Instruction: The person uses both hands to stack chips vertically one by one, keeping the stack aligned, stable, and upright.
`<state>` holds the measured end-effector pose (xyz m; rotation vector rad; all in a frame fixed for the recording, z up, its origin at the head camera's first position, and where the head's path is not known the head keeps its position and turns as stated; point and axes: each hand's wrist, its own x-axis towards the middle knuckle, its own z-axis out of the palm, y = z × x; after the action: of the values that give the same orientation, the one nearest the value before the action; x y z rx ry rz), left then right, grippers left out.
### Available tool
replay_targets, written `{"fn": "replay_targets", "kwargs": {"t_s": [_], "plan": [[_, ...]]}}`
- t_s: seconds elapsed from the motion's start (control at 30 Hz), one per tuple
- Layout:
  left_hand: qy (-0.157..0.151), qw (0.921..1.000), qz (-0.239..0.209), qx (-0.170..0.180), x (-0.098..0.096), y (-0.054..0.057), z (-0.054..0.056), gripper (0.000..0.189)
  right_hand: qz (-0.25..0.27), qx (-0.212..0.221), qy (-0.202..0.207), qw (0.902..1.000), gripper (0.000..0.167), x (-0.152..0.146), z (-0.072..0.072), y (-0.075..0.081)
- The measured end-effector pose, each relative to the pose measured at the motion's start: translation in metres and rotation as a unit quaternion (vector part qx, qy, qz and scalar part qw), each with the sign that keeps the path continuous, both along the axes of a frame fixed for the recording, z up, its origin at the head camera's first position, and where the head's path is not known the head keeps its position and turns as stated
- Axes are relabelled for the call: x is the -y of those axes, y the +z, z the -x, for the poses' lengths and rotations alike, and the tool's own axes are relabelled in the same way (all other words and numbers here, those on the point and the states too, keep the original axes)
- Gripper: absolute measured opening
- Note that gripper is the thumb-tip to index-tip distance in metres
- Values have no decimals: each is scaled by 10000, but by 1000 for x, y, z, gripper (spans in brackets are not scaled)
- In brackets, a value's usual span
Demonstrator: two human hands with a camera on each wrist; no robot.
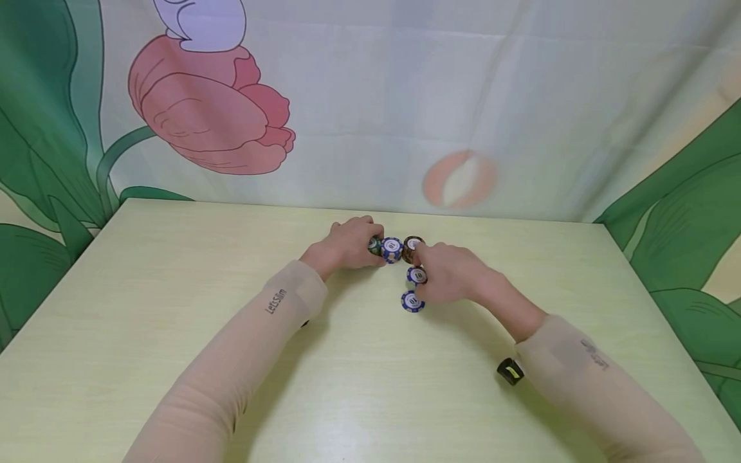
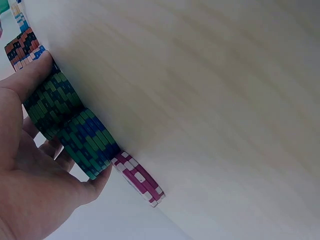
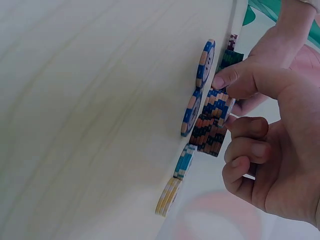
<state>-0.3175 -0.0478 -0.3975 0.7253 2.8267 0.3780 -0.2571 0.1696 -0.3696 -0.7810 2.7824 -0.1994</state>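
Note:
My left hand (image 1: 353,244) grips a row of green poker chip stacks (image 2: 72,127), thumb (image 2: 35,75) along the near side, fingers curled behind. A pink-and-white chip stack (image 2: 139,179) adjoins the green ones. Beside the left fingertips, in the head view, stands a tall blue chip stack (image 1: 392,249); a brown-and-black chip stack (image 1: 412,246) is on its right. My right hand (image 1: 451,273) has its index fingertip at the brown stack and its thumb over the blue chips (image 1: 413,301) in front. Its other fingers (image 3: 242,167) curl inward. I cannot tell whether it pinches anything.
In the right wrist view, teal chips (image 3: 185,162) and yellow chips (image 3: 167,195) continue the row beyond the brown stack. A curtain (image 1: 359,128) printed with flowers hangs along the back edge of the pale wooden table (image 1: 370,386). A black piece (image 1: 511,371) shows under the right sleeve.

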Motion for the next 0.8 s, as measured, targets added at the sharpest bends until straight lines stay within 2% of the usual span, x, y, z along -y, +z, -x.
{"fn": "replay_targets", "kwargs": {"t_s": [0.23,0.43,0.8], "plan": [[38,10000,-42,3,0,0,0,40,198,-223,41,9995,31,12,10,-2],[18,10000,-66,-5,0,1,-1,39,368,-213,15,9991,34,21,18,-4],[-10,10000,-93,-5,1,2,-2,38,361,-350,-104,9987,38,31,27,-7]]}}
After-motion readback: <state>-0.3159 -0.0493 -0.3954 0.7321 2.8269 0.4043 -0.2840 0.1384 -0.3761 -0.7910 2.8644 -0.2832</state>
